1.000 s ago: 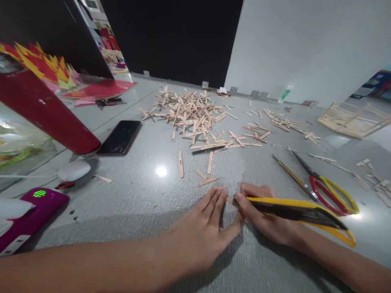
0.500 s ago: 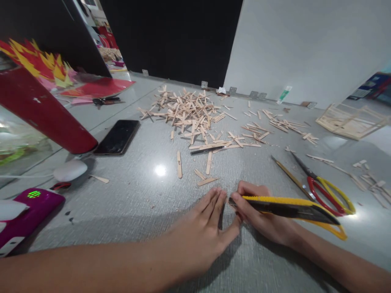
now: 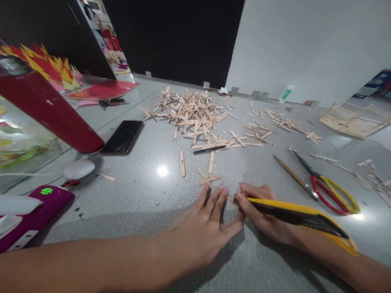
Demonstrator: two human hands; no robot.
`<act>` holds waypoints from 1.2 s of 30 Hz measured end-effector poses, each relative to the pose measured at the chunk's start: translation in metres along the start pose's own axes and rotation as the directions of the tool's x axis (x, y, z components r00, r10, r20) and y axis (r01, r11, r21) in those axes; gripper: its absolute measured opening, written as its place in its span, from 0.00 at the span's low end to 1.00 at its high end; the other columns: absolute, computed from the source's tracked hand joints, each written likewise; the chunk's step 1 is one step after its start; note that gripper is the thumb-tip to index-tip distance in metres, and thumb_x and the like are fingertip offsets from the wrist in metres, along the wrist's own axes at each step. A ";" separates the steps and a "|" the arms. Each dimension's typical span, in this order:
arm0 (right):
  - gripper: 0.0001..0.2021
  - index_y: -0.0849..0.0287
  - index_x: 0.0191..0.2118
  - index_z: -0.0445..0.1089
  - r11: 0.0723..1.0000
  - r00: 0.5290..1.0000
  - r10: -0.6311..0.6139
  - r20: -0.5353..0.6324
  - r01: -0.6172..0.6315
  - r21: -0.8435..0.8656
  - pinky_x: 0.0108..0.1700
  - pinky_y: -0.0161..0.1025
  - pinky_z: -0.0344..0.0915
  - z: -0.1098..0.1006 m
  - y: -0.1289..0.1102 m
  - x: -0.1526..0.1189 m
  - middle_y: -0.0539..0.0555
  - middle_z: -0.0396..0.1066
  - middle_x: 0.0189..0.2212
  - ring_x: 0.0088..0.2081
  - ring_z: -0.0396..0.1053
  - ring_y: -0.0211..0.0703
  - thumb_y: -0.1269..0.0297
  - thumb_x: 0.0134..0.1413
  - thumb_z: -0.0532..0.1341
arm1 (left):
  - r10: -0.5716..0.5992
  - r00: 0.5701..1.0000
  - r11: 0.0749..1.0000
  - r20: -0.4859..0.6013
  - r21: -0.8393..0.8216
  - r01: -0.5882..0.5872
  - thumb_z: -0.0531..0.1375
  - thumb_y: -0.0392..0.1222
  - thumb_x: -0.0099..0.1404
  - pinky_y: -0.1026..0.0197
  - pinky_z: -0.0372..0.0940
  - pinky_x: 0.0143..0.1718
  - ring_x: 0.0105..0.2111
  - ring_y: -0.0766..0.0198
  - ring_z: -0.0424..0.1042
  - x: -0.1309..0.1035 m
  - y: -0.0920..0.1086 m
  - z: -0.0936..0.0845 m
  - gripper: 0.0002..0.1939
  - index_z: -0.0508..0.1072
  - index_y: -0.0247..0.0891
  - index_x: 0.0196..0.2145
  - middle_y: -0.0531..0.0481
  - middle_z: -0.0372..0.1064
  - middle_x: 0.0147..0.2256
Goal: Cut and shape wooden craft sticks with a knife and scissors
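My right hand (image 3: 259,207) is closed around a yellow and black box cutter (image 3: 299,213), its front end pointing left and down at the table. Beneath that tip lies a small piece of wooden craft stick (image 3: 232,200), partly hidden by my fingers. My left hand (image 3: 210,224) rests on the table, fingers stretched and spread. Its index fingertip is beside the piece and its thumb reaches close to my right hand; whether it presses on the wood is hidden. Just beyond my fingertips are a few loose cut sticks (image 3: 210,179).
A heap of craft sticks (image 3: 191,110) lies farther back, with a dark pen-like tool (image 3: 210,149) before it. Scissors (image 3: 330,189) and a brown stick-like tool (image 3: 295,177) are at right. A phone (image 3: 122,137), red flask (image 3: 58,106) and purple device (image 3: 39,211) stand left.
The left hand's fingers have spread apart, and more of the small wooden piece shows. The cutter's rear end has dipped slightly. The whole view has shifted a little.
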State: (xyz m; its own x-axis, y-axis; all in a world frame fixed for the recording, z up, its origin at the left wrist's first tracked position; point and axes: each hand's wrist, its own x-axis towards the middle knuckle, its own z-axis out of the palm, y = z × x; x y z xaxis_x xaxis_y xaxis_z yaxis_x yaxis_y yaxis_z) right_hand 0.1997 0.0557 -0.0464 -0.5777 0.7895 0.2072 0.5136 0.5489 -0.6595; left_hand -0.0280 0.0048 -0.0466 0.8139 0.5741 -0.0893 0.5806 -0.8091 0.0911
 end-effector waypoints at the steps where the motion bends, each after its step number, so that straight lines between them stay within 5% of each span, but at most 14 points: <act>1: 0.20 0.51 0.29 0.57 1.000 1.000 -0.001 0.003 0.001 -0.004 0.30 0.41 0.54 0.000 0.001 0.000 0.41 0.58 0.21 0.21 0.59 0.37 0.60 0.79 0.54 | 0.000 1.000 1.000 0.006 0.000 0.000 0.58 0.42 0.80 0.20 0.47 0.74 0.77 0.24 0.49 0.000 0.000 0.000 0.37 0.50 0.31 0.79 0.13 0.49 0.75; 12: 0.21 0.52 0.27 0.58 1.000 1.000 0.006 -0.008 -0.006 -0.014 0.27 0.38 0.56 -0.003 -0.001 0.000 0.42 0.60 0.19 0.19 0.59 0.35 0.60 0.77 0.55 | 0.015 1.000 0.999 0.006 0.040 -0.015 0.60 0.45 0.79 0.25 0.51 0.73 0.77 0.24 0.52 -0.001 -0.001 0.003 0.42 0.45 0.31 0.80 0.14 0.52 0.75; 16: 0.22 0.52 0.26 0.59 0.999 0.998 0.046 -0.052 -0.045 0.018 0.24 0.37 0.55 -0.007 -0.001 0.002 0.42 0.61 0.18 0.19 0.59 0.35 0.57 0.78 0.56 | -0.003 0.997 0.994 -0.078 0.110 0.012 0.57 0.42 0.80 0.31 0.56 0.72 0.75 0.28 0.58 -0.002 0.001 0.007 0.37 0.50 0.29 0.79 0.18 0.59 0.73; 20: 0.23 0.52 0.26 0.60 0.993 0.981 0.117 -0.154 -0.111 0.043 0.25 0.38 0.54 -0.007 0.001 0.000 0.43 0.60 0.19 0.21 0.58 0.36 0.55 0.78 0.57 | -0.109 0.975 0.987 -0.195 0.097 0.130 0.51 0.34 0.81 0.37 0.69 0.61 0.59 0.37 0.76 -0.003 0.006 0.011 0.29 0.57 0.25 0.75 0.26 0.76 0.58; 23: 0.21 0.53 0.28 0.64 0.988 0.978 0.144 -0.151 -0.134 0.075 0.27 0.39 0.56 -0.001 0.004 -0.003 0.44 0.64 0.21 0.23 0.61 0.37 0.54 0.77 0.59 | -0.131 0.963 0.987 -0.237 0.064 0.151 0.50 0.31 0.80 0.40 0.73 0.55 0.51 0.42 0.79 -0.006 0.012 0.007 0.29 0.57 0.25 0.75 0.30 0.78 0.52; 30: 0.19 0.52 0.34 0.69 0.960 0.951 0.250 -0.183 -0.220 0.173 0.25 0.38 0.59 0.005 0.006 -0.004 0.44 0.68 0.22 0.22 0.63 0.38 0.48 0.77 0.60 | 0.037 0.963 0.957 -0.265 -0.267 -0.111 0.53 0.31 0.80 0.57 0.70 0.62 0.54 0.55 0.77 -0.014 0.014 -0.011 0.14 0.74 0.32 0.58 0.39 0.79 0.55; 36: 0.23 0.52 0.27 0.66 0.951 0.912 0.303 -0.275 -0.272 0.147 0.25 0.38 0.58 -0.004 0.003 -0.006 0.45 0.66 0.19 0.21 0.61 0.38 0.49 0.77 0.59 | 0.119 0.952 0.990 -0.283 -0.041 -0.136 0.57 0.39 0.81 0.42 0.62 0.71 0.70 0.40 0.67 -0.006 -0.006 -0.007 0.14 0.74 0.34 0.59 0.37 0.71 0.68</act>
State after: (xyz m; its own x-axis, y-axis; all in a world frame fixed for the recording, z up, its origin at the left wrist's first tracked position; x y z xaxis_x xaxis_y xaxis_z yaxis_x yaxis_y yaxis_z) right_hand 0.2073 0.0535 -0.0470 -0.1965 0.9623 0.1881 0.5523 0.2672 -0.7897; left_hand -0.0356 0.0069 -0.0396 0.8494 0.4858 0.2061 0.4651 -0.8737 0.1425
